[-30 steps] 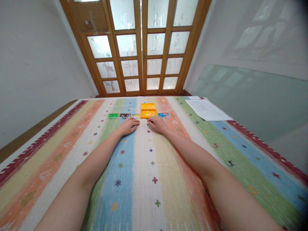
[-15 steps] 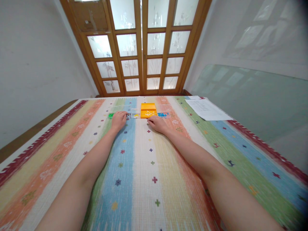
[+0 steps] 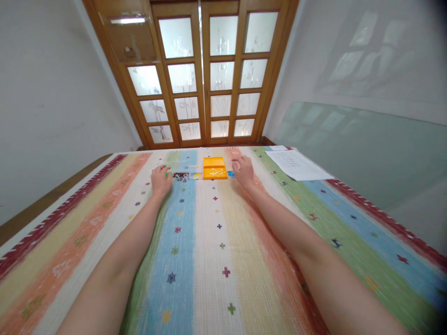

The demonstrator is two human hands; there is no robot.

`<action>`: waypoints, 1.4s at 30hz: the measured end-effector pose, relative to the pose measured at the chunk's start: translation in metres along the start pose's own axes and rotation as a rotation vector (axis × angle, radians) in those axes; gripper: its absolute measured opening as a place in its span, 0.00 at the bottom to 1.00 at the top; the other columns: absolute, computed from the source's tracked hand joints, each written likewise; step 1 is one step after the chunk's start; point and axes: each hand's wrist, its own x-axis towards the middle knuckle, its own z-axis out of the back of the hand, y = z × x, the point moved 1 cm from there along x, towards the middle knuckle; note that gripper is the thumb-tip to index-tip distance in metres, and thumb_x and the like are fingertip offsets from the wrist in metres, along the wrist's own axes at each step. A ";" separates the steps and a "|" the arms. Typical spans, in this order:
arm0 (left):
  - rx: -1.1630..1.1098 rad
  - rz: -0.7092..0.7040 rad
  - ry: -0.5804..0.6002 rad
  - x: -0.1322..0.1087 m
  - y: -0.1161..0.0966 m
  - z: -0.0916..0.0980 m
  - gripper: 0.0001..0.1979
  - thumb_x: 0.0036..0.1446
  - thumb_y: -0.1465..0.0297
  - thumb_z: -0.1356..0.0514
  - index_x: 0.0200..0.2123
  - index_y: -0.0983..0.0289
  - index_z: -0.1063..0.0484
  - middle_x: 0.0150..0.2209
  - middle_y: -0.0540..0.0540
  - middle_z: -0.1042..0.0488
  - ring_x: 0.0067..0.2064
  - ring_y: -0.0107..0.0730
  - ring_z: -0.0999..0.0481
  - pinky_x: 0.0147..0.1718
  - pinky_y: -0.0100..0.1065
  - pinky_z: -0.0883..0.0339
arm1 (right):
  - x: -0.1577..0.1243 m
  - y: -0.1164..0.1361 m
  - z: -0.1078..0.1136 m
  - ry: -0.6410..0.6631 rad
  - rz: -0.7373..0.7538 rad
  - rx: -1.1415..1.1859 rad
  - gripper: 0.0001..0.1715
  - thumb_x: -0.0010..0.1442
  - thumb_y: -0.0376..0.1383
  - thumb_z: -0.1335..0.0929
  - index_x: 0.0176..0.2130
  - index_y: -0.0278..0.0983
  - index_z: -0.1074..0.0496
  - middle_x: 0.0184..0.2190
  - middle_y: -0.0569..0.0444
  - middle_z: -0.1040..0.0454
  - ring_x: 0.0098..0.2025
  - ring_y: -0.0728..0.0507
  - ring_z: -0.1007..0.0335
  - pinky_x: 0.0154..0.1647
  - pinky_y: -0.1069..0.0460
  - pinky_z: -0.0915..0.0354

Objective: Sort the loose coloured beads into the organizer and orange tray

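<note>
Orange tray [image 3: 214, 162] holds pale bits [image 3: 215, 173] in its near half.

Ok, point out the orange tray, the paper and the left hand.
Orange tray [image 3: 214, 163]: head view, bare far half.
Paper [image 3: 296, 164]: head view, sheet's middle.
Left hand [image 3: 160, 180]: head view, back of hand.

The cloth [image 3: 209, 242] on the desk is striped lengthwise in dark red, yellow, orange, white, green and blue, and dotted with small multicoloured crosses and stars. An orange tray [image 3: 213, 163] is speckled with white bits. Beside it are seen green pieces [image 3: 167, 175], dark brown pieces [image 3: 180, 176], yellow pieces [image 3: 197, 176] and blue pieces [image 3: 230, 174]. The paper sheet [image 3: 296, 164] is white. The door [image 3: 206, 70] is framed in honey-brown wood, its frosted panes patterned with plant stems.
</note>
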 end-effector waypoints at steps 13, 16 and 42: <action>-0.008 -0.472 0.341 0.032 -0.074 -0.029 0.26 0.66 0.64 0.42 0.67 0.59 0.30 0.62 0.63 0.25 0.66 0.53 0.32 0.72 0.58 0.51 | 0.018 -0.044 -0.006 0.217 0.087 -0.276 0.18 0.72 0.37 0.37 0.54 0.36 0.23 0.53 0.39 0.22 0.55 0.33 0.30 0.61 0.38 0.43; 0.012 -0.539 0.385 0.025 -0.073 -0.036 0.23 0.67 0.62 0.42 0.63 0.57 0.27 0.59 0.62 0.22 0.65 0.52 0.30 0.73 0.59 0.58 | 0.003 -0.045 0.000 0.262 0.126 -0.297 0.20 0.75 0.39 0.39 0.56 0.36 0.24 0.56 0.39 0.23 0.57 0.34 0.30 0.60 0.40 0.41; 0.099 -0.455 0.517 -0.033 -0.097 -0.062 0.34 0.71 0.47 0.50 0.72 0.56 0.37 0.76 0.63 0.46 0.77 0.55 0.49 0.74 0.58 0.61 | 0.048 -0.005 -0.038 0.574 -0.324 -0.234 0.25 0.75 0.46 0.40 0.53 0.35 0.21 0.51 0.41 0.19 0.53 0.36 0.23 0.54 0.48 0.32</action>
